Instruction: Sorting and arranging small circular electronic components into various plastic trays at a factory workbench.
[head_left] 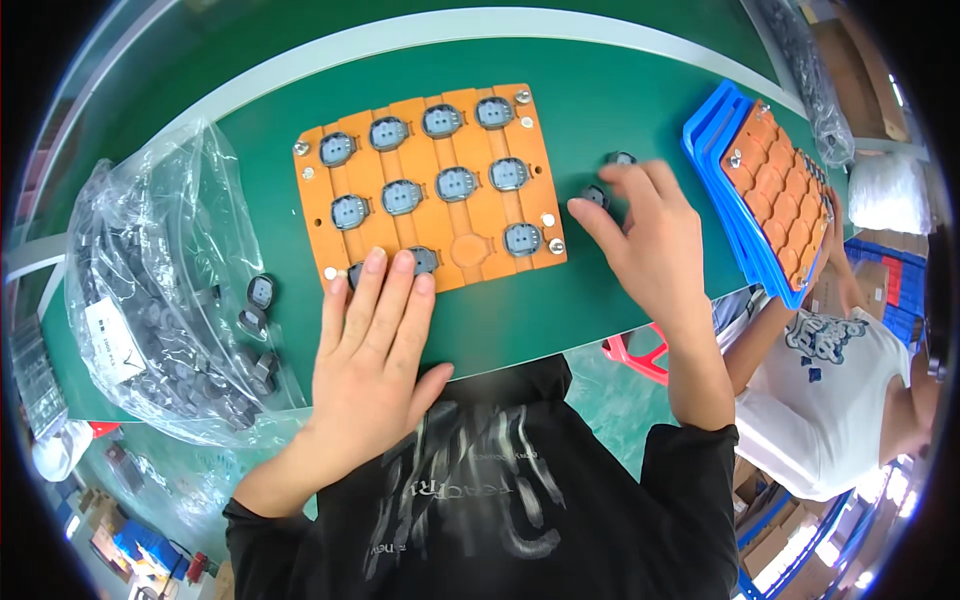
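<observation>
An orange tray [380,170] lies on the green table, with shaped pockets in rows. Most pockets hold small dark watch-shaped cases [456,184]; one bare round pocket [469,250] shows in the near row. My left hand [370,350] lies flat over the tray's near left edge, fingers stretched out, resting on or partly covering two cases. Right of the tray, my right hand [645,235] has thumb and fingers apart around a loose dark case [596,196]; whether they touch it I cannot tell. Another loose case [622,158] sits just beyond the fingertips.
At the left, a clear plastic bag [160,290] holds many dark cases, with a few loose ones [260,292] beside it. Blue trays [715,170] with an orange tray [775,185] on top stand at the right. Another person [830,390] is beside them.
</observation>
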